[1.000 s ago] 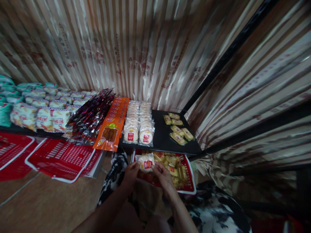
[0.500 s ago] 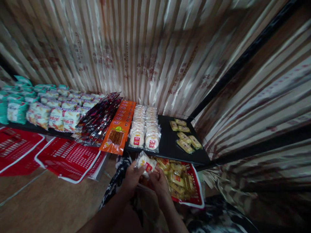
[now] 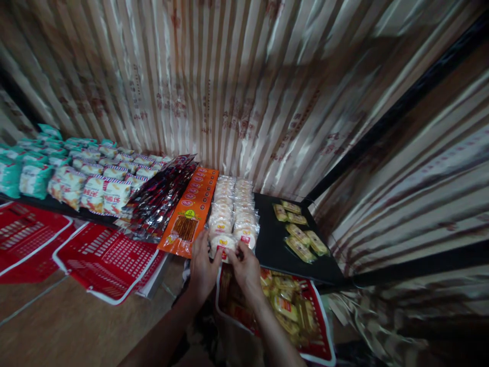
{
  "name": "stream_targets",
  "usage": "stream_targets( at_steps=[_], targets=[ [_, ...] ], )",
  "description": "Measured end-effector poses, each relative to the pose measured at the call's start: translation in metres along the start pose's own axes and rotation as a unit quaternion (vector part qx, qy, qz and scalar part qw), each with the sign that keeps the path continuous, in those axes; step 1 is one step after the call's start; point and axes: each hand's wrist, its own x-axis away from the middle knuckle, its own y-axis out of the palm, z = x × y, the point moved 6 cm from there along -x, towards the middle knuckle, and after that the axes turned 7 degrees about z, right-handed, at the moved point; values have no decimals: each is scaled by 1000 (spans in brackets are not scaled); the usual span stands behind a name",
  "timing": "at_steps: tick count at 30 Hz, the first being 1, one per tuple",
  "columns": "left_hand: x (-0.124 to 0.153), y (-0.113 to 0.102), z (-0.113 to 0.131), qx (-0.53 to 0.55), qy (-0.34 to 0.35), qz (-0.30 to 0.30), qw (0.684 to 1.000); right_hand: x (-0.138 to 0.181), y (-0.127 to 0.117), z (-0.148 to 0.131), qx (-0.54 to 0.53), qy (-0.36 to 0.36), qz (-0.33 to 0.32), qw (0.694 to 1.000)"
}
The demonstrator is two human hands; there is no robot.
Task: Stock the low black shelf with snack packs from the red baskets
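Between both hands is a clear-wrapped round white rice cracker pack (image 3: 223,243) with a red label, at the front of the left row of crackers. My left hand (image 3: 204,267) has its fingers and thumb closed on the pack's left side. My right hand (image 3: 245,266) pinches its right side. Right behind it stands the left row of cracker packs (image 3: 223,201), and beside that the right row (image 3: 243,206). An orange snack packet (image 3: 191,209) lies just left of my left hand.
Small yellow packets (image 3: 300,242) lie on the black shelf (image 3: 267,244) at right. Below, a red basket (image 3: 323,326) holds more yellow packets. Dark red packets (image 3: 164,199), white bags (image 3: 103,193) and green bags (image 3: 34,176) line the left. More red baskets (image 3: 110,260) sit under there.
Both hands have raised the cracker pack from over the basket up to the shelf, at the front of the left row. The view has shifted slightly.
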Motion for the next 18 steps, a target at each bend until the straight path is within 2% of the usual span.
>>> stream_targets(
  at_steps=[2, 4, 8, 15, 18],
  targets=[
    [5, 6, 2, -28, 49, 27, 998, -10, 5, -4, 37, 1, 9, 999],
    [9, 15, 0, -46, 68, 25, 996, -17, 10, -7, 77, -18, 15, 997],
    [11, 33, -10, -49, 49, 31, 997, -19, 13, -10, 134, -107, 53, 984],
    [7, 51, -10, -28, 21, 83, 996, -26, -11, 6, 156, -197, 165, 954],
    [3, 58, -6, -52, 41, 101, 993, -38, -17, 17, 197, -199, 174, 944]
  ],
)
